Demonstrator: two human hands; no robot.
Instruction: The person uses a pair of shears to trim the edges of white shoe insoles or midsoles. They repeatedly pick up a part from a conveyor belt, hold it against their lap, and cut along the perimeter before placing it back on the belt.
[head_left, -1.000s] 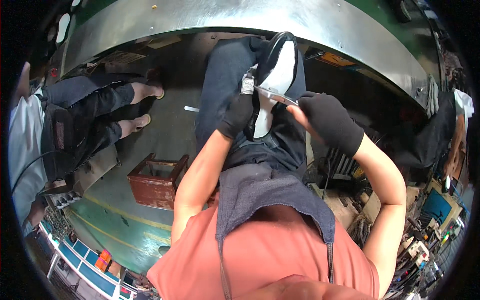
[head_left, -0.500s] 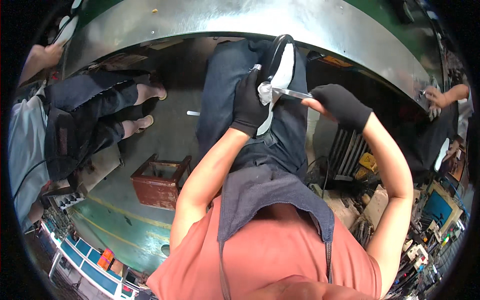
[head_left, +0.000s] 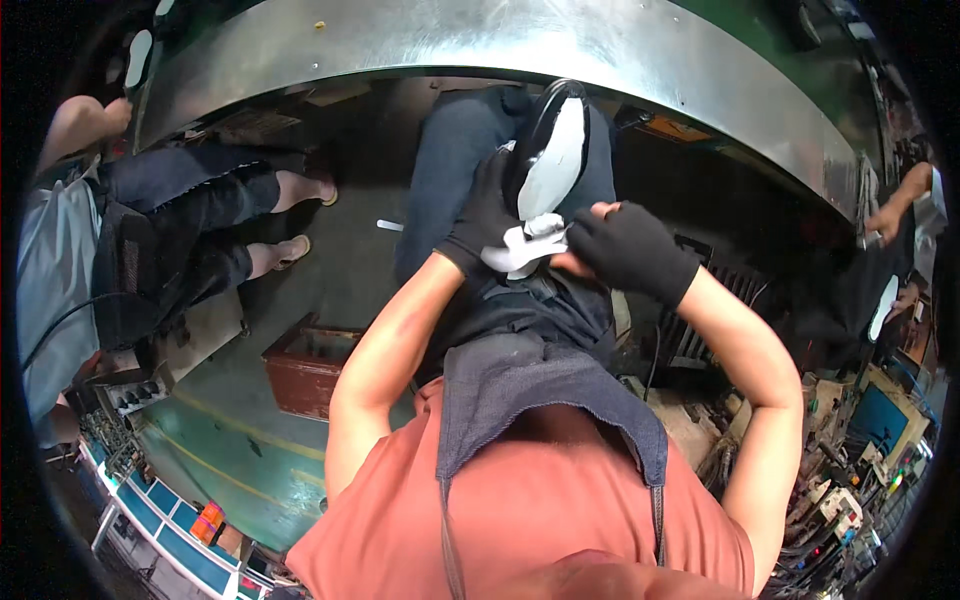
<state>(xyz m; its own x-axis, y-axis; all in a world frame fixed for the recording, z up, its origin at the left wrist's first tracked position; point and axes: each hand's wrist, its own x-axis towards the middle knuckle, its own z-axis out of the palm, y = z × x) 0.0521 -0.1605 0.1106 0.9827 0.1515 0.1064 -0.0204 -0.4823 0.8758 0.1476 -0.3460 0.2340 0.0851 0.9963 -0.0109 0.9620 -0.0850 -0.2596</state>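
A black shoe point(head_left: 550, 165) with a white underside rests sole-up on my lap, toe pointing toward the metal bench. My left hand point(head_left: 482, 210), in a black fingerless glove, is wrapped around its left side. In a matching glove, my right hand point(head_left: 632, 252) is closed at the right of the heel. From it a flat metal blade point(head_left: 530, 250), smeared by motion, reaches left across the heel. Crumpled white material point(head_left: 543, 226) lies at the heel end beside the blade; where the two part is hard to see.
A shiny metal bench edge point(head_left: 480, 40) curves across the far side. A brown wooden stool point(head_left: 305, 370) stands on the floor at left. One person point(head_left: 170, 240) sits at the left, and another person's hand point(head_left: 885, 222) shows at far right. Machinery parts and clutter point(head_left: 830, 500) fill the lower right.
My right hand and the blade have come nearer me and leftward, down to the heel. My left hand has shifted slightly left and nearer. More of the white sole shows.
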